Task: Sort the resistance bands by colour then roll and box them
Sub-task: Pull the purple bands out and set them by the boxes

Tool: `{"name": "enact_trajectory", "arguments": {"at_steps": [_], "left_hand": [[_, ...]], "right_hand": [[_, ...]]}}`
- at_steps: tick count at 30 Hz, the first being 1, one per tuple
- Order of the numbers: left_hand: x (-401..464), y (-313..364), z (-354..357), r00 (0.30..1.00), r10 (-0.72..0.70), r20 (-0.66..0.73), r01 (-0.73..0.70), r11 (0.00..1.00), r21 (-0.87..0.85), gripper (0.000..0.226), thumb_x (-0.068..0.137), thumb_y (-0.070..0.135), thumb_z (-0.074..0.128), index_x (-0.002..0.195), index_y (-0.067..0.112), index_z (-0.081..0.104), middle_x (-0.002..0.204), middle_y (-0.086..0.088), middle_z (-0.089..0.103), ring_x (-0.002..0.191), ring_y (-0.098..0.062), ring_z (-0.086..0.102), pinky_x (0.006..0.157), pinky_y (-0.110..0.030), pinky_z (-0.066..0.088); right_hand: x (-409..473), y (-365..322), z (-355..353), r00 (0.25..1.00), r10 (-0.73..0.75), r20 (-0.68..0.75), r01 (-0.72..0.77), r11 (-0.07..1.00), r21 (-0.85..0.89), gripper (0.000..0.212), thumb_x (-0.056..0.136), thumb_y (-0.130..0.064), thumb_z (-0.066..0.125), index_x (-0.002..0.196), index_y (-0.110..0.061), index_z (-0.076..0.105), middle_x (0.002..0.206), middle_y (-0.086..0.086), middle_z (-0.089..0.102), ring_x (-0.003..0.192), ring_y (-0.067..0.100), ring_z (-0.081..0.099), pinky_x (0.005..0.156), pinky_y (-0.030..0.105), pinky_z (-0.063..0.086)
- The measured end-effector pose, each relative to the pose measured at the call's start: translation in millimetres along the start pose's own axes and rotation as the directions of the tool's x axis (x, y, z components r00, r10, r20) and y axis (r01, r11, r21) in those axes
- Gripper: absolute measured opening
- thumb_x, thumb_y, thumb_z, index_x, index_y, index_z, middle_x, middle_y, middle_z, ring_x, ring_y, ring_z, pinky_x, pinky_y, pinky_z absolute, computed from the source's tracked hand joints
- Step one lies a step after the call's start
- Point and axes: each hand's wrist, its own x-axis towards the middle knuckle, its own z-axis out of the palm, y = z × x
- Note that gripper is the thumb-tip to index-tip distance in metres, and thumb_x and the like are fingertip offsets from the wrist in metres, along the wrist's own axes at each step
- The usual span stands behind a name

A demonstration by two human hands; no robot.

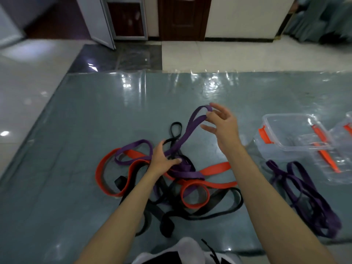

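Nearest: tangled pile of black bands (190, 212), orange bands (106, 178) and purple bands on a grey-green mat (57, 187), under and around the left fingers. Sorted purple bands (308, 197) lie apart on the mat, well to the right of both hands. Left hand (163, 157) rests on the pile's middle, fingers curled round a purple band (182, 138) where it leaves the tangle. That band runs up and away, taut, to the right hand (222, 122), raised above the mat; thumb and forefinger pinch its looped end, other fingers spread loose. Right of the right fingers, further out: clear plastic box (289, 149) with orange clips, open, standing on the mat; nothing clearly inside it. A second clear piece just beyond it at the frame edge, unclear.
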Motion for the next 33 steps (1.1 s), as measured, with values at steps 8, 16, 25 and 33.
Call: {"name": "enact_trajectory", "arguments": {"at_steps": [8, 16, 25, 33], "left_hand": [[12.5, 50.3, -24.4, 0.947, 0.304, 0.106, -0.306, 0.952, 0.007, 0.045, 0.098, -0.001, 0.07, 0.141, -0.002, 0.058, 0.14, -0.016, 0.062, 0.132, -0.025, 0.057, 0.116, -0.051, 0.045], [25.7, 65.2, -77.4, 0.963, 0.249, 0.101, -0.251, 0.968, 0.011, 0.066, 0.089, 0.024, 0.085, 0.142, 0.028, 0.046, 0.135, 0.014, 0.056, 0.085, -0.013, 0.067, 0.073, -0.025, 0.057], [46.7, 64.7, -58.0, 0.904, 0.283, 0.321, -0.315, 0.948, 0.05, 0.023, 0.091, 0.013, 0.082, 0.111, 0.006, 0.072, 0.106, 0.001, 0.074, 0.093, -0.001, 0.069, 0.089, -0.023, 0.053], [83.8, 97.3, -105.7, 0.966, 0.242, -0.089, -0.254, 0.95, -0.179, 0.017, 0.101, 0.024, 0.072, 0.092, 0.009, 0.075, 0.081, 0.004, 0.082, 0.071, -0.01, 0.077, 0.06, -0.027, 0.06]], "right_hand": [[-20.6, -17.6, 45.6, 0.986, -0.048, 0.162, 0.037, 0.997, 0.069, 0.025, 0.096, 0.004, 0.068, 0.116, -0.011, 0.072, 0.105, 0.017, 0.057, 0.086, 0.02, 0.071, 0.069, 0.035, 0.064], [-15.1, -25.1, 54.5, 0.987, -0.043, 0.152, 0.009, 0.975, 0.22, 0.02, 0.098, 0.001, 0.067, 0.116, -0.007, 0.072, 0.098, 0.01, 0.07, 0.085, 0.018, 0.073, 0.074, 0.034, 0.063], [2.9, -18.0, 90.4, 0.959, -0.066, 0.276, 0.018, 0.985, 0.172, 0.029, 0.095, -0.004, 0.074, 0.123, -0.009, 0.075, 0.111, 0.017, 0.066, 0.095, 0.021, 0.075, 0.076, 0.034, 0.064], [42.4, 21.0, 69.3, 0.983, 0.036, 0.178, -0.006, 0.986, -0.169, 0.043, 0.101, 0.001, 0.061, 0.141, -0.013, 0.063, 0.112, 0.003, 0.07, 0.115, 0.023, 0.066, 0.098, 0.041, 0.059]]}}
